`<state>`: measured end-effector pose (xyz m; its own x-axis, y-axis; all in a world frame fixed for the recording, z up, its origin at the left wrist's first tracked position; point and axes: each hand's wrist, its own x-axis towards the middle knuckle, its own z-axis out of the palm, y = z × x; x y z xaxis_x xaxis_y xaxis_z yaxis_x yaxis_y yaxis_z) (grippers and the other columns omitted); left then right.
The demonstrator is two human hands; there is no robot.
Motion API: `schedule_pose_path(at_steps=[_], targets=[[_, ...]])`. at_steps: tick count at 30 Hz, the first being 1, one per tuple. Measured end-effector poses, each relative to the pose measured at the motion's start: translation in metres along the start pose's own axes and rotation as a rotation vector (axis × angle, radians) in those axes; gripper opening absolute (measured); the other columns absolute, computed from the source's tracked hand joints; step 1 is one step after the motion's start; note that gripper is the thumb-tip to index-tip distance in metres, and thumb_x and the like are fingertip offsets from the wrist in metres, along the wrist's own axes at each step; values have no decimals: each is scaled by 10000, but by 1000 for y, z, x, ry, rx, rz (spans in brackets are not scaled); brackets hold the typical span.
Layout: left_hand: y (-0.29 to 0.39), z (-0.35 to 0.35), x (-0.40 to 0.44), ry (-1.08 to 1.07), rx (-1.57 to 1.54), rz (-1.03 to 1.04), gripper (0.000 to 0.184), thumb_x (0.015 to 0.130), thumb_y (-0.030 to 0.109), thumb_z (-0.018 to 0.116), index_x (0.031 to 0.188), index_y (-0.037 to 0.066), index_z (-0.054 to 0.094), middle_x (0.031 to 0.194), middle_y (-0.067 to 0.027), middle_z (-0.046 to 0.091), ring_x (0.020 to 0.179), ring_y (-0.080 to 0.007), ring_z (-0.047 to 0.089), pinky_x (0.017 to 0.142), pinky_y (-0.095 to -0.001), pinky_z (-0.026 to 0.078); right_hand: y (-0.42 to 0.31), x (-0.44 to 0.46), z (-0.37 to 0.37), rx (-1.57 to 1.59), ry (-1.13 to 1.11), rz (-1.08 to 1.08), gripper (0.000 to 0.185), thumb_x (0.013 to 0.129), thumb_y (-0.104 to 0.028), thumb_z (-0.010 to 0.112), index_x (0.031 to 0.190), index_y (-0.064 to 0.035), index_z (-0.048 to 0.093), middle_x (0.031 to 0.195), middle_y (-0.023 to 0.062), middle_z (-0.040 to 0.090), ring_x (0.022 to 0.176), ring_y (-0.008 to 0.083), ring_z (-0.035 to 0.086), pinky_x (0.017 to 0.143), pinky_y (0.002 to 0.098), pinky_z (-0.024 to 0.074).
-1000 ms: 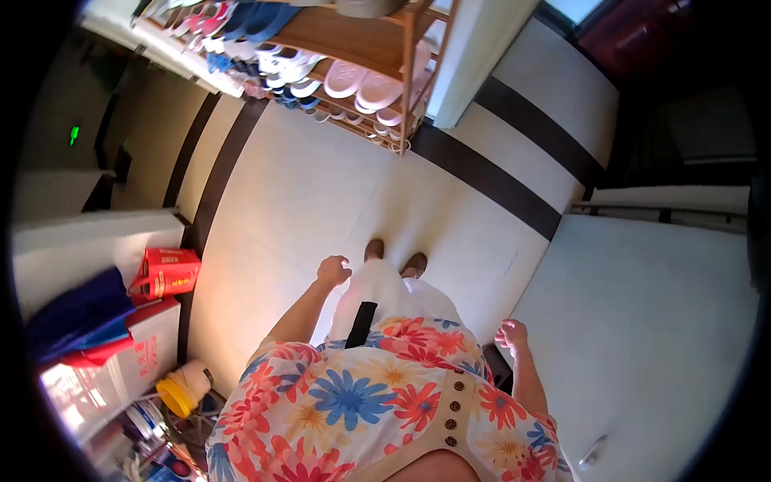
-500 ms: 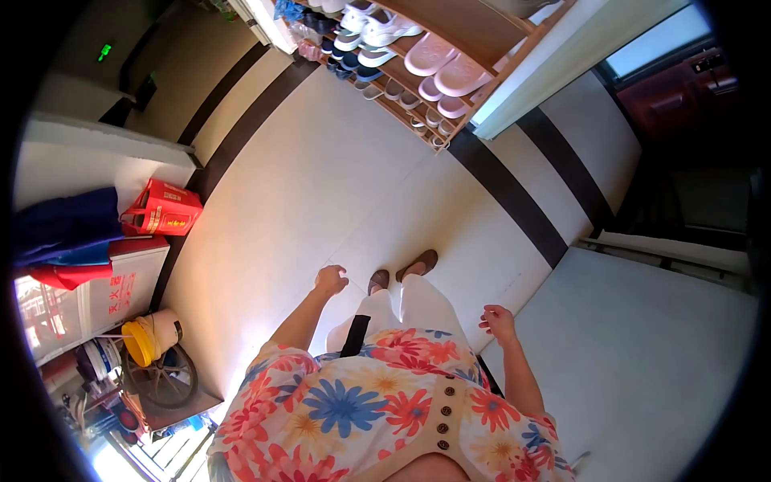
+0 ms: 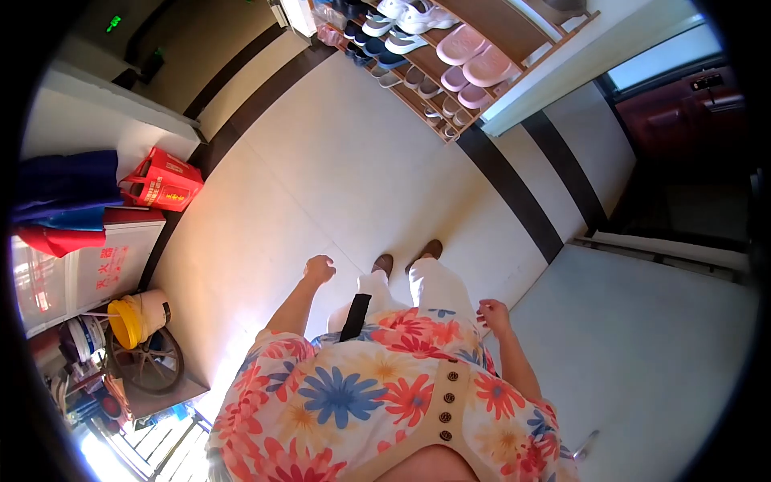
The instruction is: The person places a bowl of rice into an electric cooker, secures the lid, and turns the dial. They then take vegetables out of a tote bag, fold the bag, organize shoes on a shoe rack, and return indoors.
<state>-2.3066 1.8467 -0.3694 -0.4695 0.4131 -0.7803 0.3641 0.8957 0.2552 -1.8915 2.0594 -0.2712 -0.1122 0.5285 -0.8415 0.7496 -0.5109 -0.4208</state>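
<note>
My left hand (image 3: 320, 270) hangs in front of my left side, its fingers loosely curled with a small gap and no object visible in them. Beyond it lies the pale tiled floor (image 3: 281, 193). On the other side, my right hand (image 3: 494, 314) hangs beside my hip, fingers bent and apart, also holding nothing. It is nearest to the pale grey door-like panel (image 3: 634, 353), though I cannot tell whether they touch. Between the hands are my white trousers (image 3: 438, 285) and brown shoes (image 3: 384, 263). A black strap (image 3: 355, 317) hangs at my waist.
Ahead stands a wooden shoe rack (image 3: 502, 32) with pink slippers (image 3: 488, 66) and several other shoes. Along the left are a red bag (image 3: 167, 181), a white box (image 3: 120, 257) with red lettering, a yellow-lidded bucket (image 3: 126, 323) and a spoked wheel (image 3: 152, 365). A dark red door (image 3: 683, 112) is at right.
The view has turned slightly, and the shoe rack sits farther right. My feet have shifted a little forward. Both hands swing slightly, the left one up and left in view.
</note>
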Motion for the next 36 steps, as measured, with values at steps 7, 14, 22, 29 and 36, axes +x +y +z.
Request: schedule_pose_path(at_steps=[7, 14, 22, 29, 36], targets=[[24, 4, 8, -10, -2, 15, 331, 640, 228, 619, 963, 159, 615, 975, -97, 598, 938, -261, 554, 812, -359, 444, -19, 1, -10, -20, 25, -4, 261, 790, -130, 485, 1021, -20, 537, 769, 66, 584, 611, 149, 573, 484, 256, 438], [68, 9, 13, 6, 68, -8, 324, 636, 224, 625, 953, 159, 620, 977, -101, 597, 934, -258, 557, 808, -356, 448, -3, 26, -53, 68, 19, 0, 265, 783, -126, 487, 1024, -26, 533, 777, 71, 584, 592, 151, 586, 465, 251, 434], [185, 47, 15, 27, 126, 29, 327, 615, 245, 613, 935, 182, 629, 958, -83, 606, 926, -250, 563, 804, -346, 451, 51, 69, -159, 99, 49, 24, 263, 779, -153, 510, 1024, -58, 534, 807, 76, 592, 618, 161, 599, 465, 274, 441], [332, 89, -3, -45, 96, 245, 337, 605, 263, 614, 916, 135, 631, 882, -118, 618, 829, -255, 584, 744, -336, 466, 85, 83, -272, 122, 128, 105, 234, 792, -160, 499, 1004, -66, 533, 780, 70, 575, 593, 167, 587, 447, 279, 422], [383, 111, 10, -65, 168, 301, 336, 625, 224, 583, 950, 148, 622, 912, -88, 618, 875, -244, 579, 772, -332, 462, 100, 98, -310, 233, 133, 91, 234, 773, -156, 497, 984, -71, 548, 745, 66, 578, 552, 153, 580, 413, 259, 409]])
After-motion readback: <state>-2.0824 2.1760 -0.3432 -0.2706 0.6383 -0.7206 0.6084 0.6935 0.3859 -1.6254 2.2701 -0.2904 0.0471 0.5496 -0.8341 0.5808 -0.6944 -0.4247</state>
